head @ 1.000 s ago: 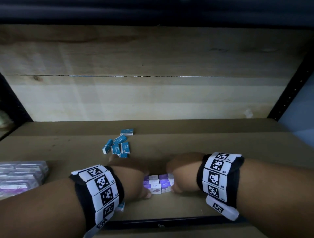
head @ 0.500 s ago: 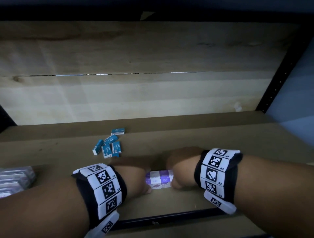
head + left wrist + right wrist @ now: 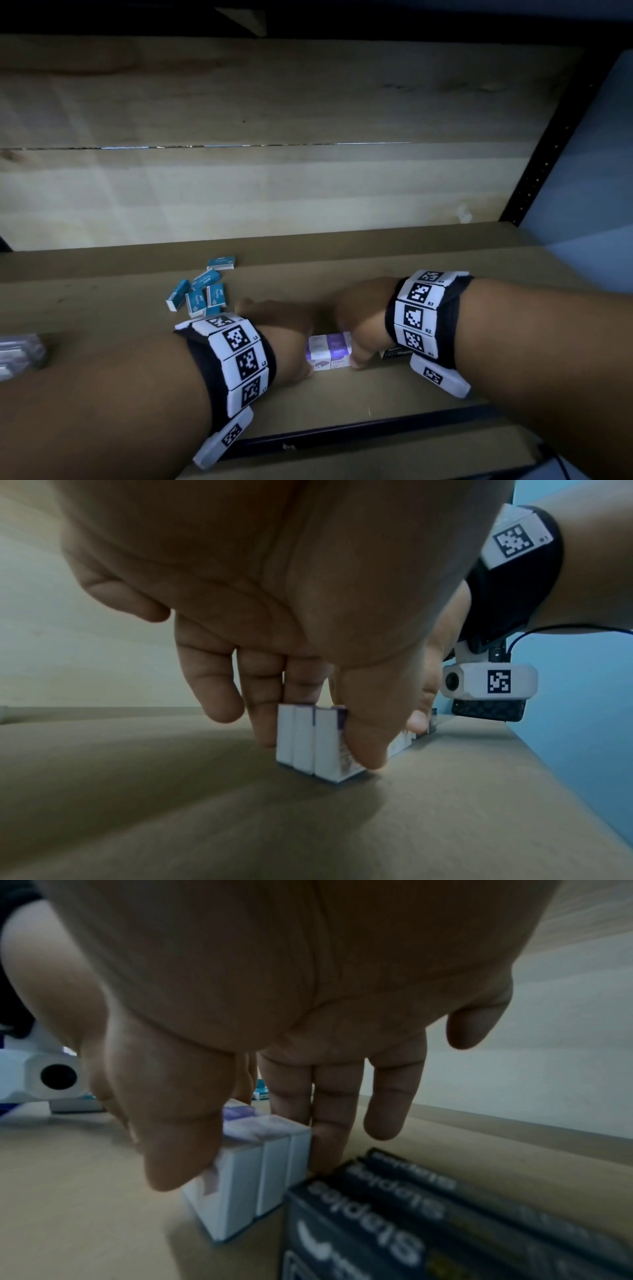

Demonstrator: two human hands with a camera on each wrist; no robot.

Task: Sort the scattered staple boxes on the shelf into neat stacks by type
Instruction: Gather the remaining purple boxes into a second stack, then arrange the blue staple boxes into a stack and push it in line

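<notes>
A block of three purple-and-white staple boxes (image 3: 328,352) stands on edge near the shelf's front. My left hand (image 3: 296,342) grips its left end, thumb (image 3: 363,745) in front and fingers (image 3: 263,723) behind the purple boxes (image 3: 304,742). My right hand (image 3: 354,337) grips the right end, its thumb (image 3: 178,1145) and fingers (image 3: 325,1129) pinching the purple boxes (image 3: 260,1167). Dark staple boxes (image 3: 445,1218) lie flat just right of the block, partly hidden under my right wrist as dark boxes (image 3: 394,353). Several blue staple boxes (image 3: 202,293) lie scattered further back on the left.
A pile of clear-wrapped pale boxes (image 3: 17,353) sits at the shelf's left edge. The brown shelf board (image 3: 445,260) runs back to a pale wooden wall (image 3: 308,192). A black metal upright (image 3: 541,164) bounds the right side and a black rail (image 3: 342,431) the front.
Both hands have stayed on the purple boxes and pressed them into a tighter block. The view has shifted, and the dark boxes now show under the right wrist.
</notes>
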